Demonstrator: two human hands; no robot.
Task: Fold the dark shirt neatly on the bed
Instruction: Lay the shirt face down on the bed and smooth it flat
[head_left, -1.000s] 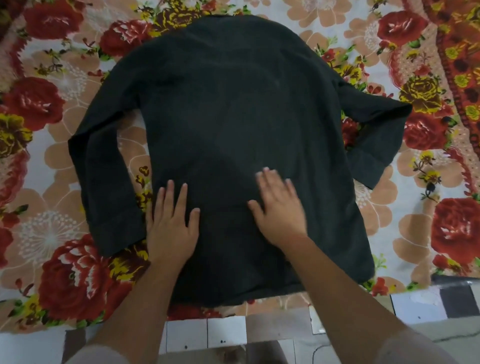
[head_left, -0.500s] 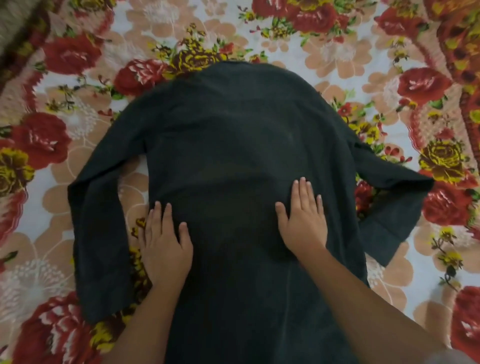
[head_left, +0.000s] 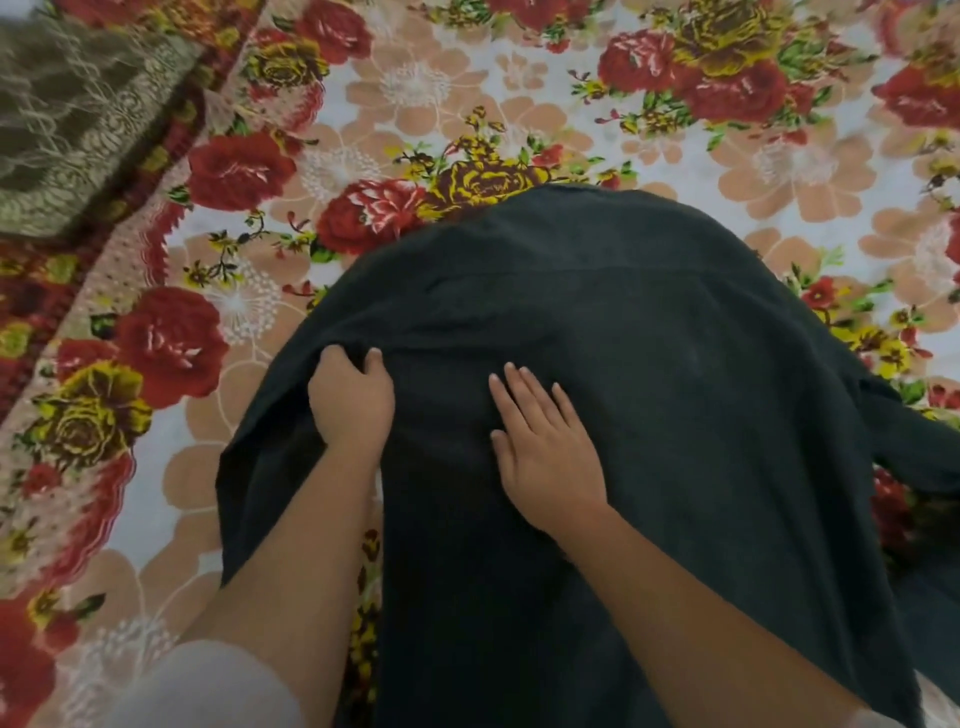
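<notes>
The dark shirt (head_left: 649, 364) lies spread back-up on the flowered bedsheet (head_left: 415, 104), its collar end pointing away from me. My left hand (head_left: 350, 400) grips a bunch of the cloth at the left shoulder, where the left sleeve (head_left: 249, 493) joins and hangs down toward me. Flat on the shirt's back, just right of that, rests my right hand (head_left: 545, 447) with fingers spread. The right sleeve (head_left: 914, 436) trails off at the right edge of the view. The shirt's hem is out of view below.
A brown patterned cloth or pillow (head_left: 78, 119) lies at the far left corner of the bed. Flowered sheet surrounds the shirt on the left, far side and right.
Both hands slid up the shirt from its lower back toward the shoulders. My left hand went from lying flat to closing on cloth at the left shoulder. The view tilted forward.
</notes>
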